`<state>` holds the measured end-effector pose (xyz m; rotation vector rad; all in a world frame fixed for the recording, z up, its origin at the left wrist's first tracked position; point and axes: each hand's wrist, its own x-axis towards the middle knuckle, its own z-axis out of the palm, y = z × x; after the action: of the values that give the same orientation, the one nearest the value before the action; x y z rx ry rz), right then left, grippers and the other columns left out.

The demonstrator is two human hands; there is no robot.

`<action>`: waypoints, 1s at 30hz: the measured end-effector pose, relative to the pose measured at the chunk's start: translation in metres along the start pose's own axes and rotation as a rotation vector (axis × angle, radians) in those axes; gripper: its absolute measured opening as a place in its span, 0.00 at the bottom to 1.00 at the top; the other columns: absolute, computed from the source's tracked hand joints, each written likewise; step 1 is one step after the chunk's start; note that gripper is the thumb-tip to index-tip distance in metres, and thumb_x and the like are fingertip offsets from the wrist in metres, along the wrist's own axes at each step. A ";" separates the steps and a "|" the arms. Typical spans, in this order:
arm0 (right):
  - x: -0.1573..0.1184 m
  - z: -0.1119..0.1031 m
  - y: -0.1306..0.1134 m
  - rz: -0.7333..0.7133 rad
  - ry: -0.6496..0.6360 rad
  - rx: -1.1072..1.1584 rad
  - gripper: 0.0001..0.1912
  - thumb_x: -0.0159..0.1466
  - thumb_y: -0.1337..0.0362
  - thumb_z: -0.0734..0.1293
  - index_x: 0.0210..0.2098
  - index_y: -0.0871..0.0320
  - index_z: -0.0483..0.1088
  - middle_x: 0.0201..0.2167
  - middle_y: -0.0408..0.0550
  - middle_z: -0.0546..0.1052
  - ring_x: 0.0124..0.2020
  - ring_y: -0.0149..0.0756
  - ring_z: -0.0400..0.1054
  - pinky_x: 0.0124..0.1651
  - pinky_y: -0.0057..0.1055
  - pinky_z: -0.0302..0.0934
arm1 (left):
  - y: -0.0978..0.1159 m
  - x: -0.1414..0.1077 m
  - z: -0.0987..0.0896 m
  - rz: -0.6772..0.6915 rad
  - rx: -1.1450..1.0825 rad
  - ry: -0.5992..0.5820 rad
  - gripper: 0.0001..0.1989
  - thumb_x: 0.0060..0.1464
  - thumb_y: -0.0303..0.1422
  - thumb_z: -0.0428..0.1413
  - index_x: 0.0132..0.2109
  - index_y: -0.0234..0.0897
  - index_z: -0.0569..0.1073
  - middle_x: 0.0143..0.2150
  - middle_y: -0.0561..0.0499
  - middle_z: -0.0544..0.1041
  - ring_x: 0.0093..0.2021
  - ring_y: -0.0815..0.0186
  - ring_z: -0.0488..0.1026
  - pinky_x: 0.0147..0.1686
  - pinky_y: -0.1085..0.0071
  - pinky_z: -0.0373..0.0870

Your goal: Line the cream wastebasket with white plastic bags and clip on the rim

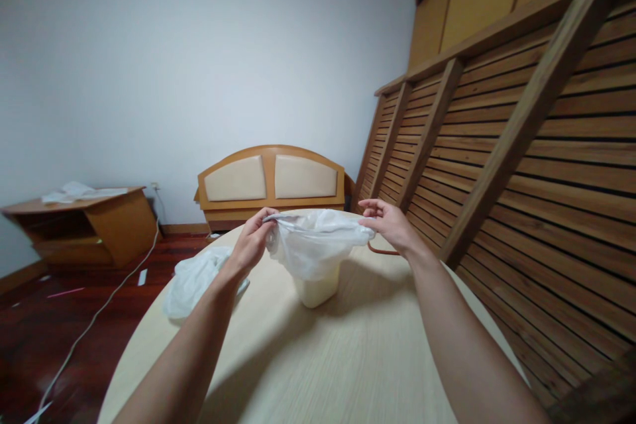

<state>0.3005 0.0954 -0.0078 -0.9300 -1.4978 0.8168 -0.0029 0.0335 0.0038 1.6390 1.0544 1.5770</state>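
Note:
A thin white plastic bag [318,245] is stretched wide between my two hands, over the top of a cream-coloured bin [317,291]. The bin stands on the round table [377,358], and only its lower part shows below the plastic. My left hand [254,238] pinches the bag's edge on the left side. On the right, my right hand [385,220] grips the opposite edge between thumb and fingers, with some fingers raised. The inside of the bin is hidden by the bag.
More crumpled white plastic bags [196,281] lie at the table's left. Behind the right hand is a thin reddish-brown curved piece [382,250]. A headboard [271,179] stands by the wall, slatted wooden frames [497,165] lean at right, and a low cabinet [116,228] is left.

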 end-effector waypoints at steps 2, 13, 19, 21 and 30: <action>-0.001 -0.003 -0.001 0.029 -0.037 -0.060 0.24 0.46 0.70 0.75 0.44 0.60 0.75 0.41 0.51 0.79 0.36 0.34 0.73 0.38 0.29 0.68 | 0.002 -0.002 0.000 0.003 -0.009 -0.064 0.09 0.48 0.38 0.55 0.33 0.37 0.69 0.28 0.52 0.75 0.28 0.66 0.68 0.29 0.73 0.64; -0.005 -0.005 0.016 0.091 0.069 -0.504 0.11 0.51 0.74 0.70 0.34 0.62 0.80 0.30 0.53 0.83 0.30 0.40 0.77 0.35 0.30 0.68 | -0.003 -0.006 -0.002 0.106 0.358 -0.360 0.10 0.54 0.32 0.48 0.34 0.35 0.74 0.35 0.47 0.79 0.38 0.61 0.74 0.39 0.68 0.67; 0.005 -0.004 0.010 -0.085 0.307 -0.491 0.15 0.60 0.64 0.65 0.43 0.62 0.79 0.40 0.55 0.82 0.39 0.42 0.76 0.46 0.36 0.68 | -0.007 -0.007 0.001 0.111 0.534 -0.417 0.12 0.51 0.28 0.46 0.35 0.35 0.74 0.32 0.51 0.75 0.32 0.64 0.69 0.33 0.70 0.64; 0.005 -0.007 0.008 -0.170 0.392 -0.451 0.16 0.61 0.61 0.65 0.43 0.61 0.79 0.38 0.55 0.82 0.37 0.42 0.75 0.44 0.36 0.68 | -0.007 -0.007 0.002 0.118 0.574 -0.429 0.13 0.51 0.27 0.46 0.36 0.36 0.75 0.30 0.52 0.75 0.31 0.65 0.68 0.32 0.71 0.62; 0.006 -0.024 0.001 -0.231 0.506 -0.262 0.14 0.62 0.58 0.66 0.41 0.61 0.76 0.36 0.54 0.80 0.31 0.38 0.71 0.36 0.32 0.67 | -0.008 -0.002 -0.005 0.150 0.519 -0.127 0.09 0.48 0.30 0.50 0.30 0.39 0.76 0.29 0.51 0.77 0.31 0.62 0.71 0.33 0.71 0.63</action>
<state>0.3240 0.1005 -0.0029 -1.0390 -1.2459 0.1929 -0.0092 0.0355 -0.0037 2.1724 1.3772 1.3329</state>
